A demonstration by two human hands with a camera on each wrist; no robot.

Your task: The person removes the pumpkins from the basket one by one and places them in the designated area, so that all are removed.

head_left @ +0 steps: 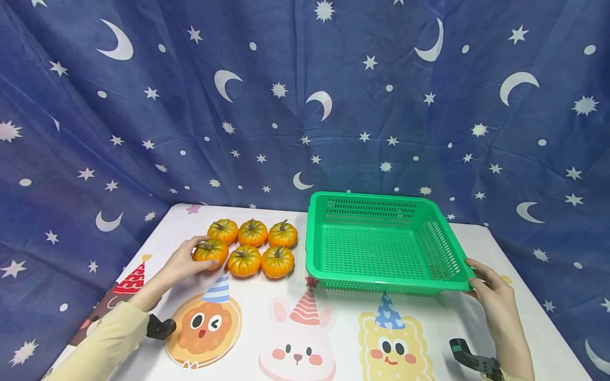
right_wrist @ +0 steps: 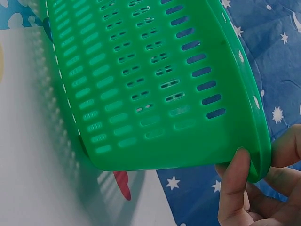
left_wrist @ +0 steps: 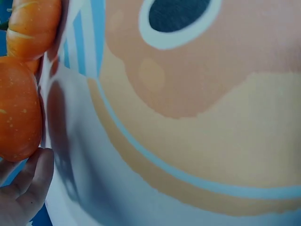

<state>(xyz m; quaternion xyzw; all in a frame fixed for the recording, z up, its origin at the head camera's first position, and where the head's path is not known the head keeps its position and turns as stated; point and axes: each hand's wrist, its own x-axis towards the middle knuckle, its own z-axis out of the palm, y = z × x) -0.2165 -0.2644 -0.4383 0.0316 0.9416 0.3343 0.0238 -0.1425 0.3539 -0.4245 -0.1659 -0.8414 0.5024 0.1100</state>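
Note:
My left hand [head_left: 180, 263] holds an orange-and-green pumpkin [head_left: 209, 252] at the front left of a small group, thumb on the near side and fingers round the back. In the left wrist view that pumpkin [left_wrist: 19, 110] shows close up, fingertips against its lower end. Beside it sit more small pumpkins [head_left: 244, 262], in two rows. With my right hand [head_left: 496, 296] I grip the near right corner of a green plastic basket [head_left: 367, 248], which has nothing inside. The right wrist view has the thumb and fingers pinching the basket's rim [right_wrist: 258, 146].
A white tablecloth [head_left: 233, 333] with printed cartoon figures covers the table. Behind it and at both sides hangs a blue curtain [head_left: 267, 106] with moons and stars. Dark wrist mounts [head_left: 160, 327] are worn at both wrists.

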